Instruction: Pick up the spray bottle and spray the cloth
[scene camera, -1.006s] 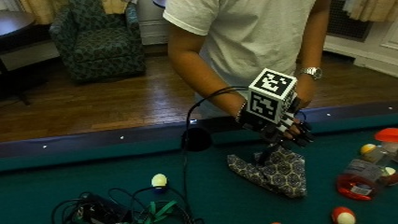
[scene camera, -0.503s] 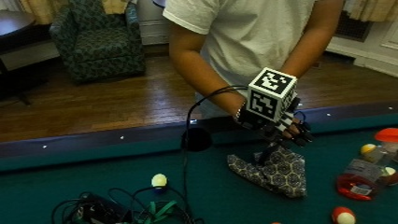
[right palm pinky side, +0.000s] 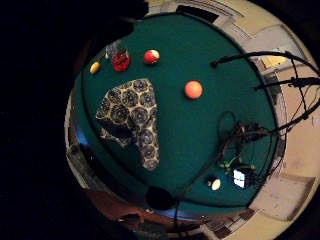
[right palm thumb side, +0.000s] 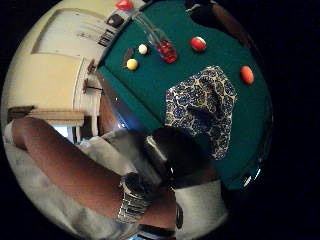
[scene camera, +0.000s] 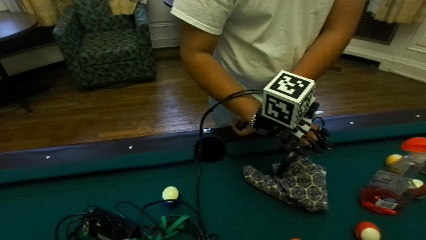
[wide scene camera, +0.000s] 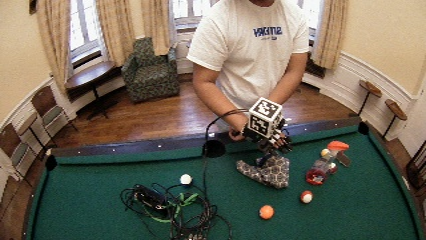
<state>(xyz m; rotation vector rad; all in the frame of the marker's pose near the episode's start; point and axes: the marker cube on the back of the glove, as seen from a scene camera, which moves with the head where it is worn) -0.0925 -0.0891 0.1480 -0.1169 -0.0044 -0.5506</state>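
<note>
A person in a white T-shirt stands at the far side of a green felt worktop (scene camera: 100, 200), the gloved right hand (scene camera: 303, 137) raised at centre right of the frame, just above a patterned cloth (scene camera: 293, 182). The black fingers (scene camera: 319, 142) hang downward, loosely curled; one peak of the cloth rises up toward them, but I cannot tell whether they pinch it. The rest of the cloth lies crumpled on the felt. The spray bottle (scene camera: 393, 185), clear with red liquid and an orange-red top, lies tipped at the right edge, well apart from the hand. Balls (scene camera: 367, 231) sit near it, another ball (scene camera: 170, 193) at lower left beside tangled cables (scene camera: 120, 227).
</note>
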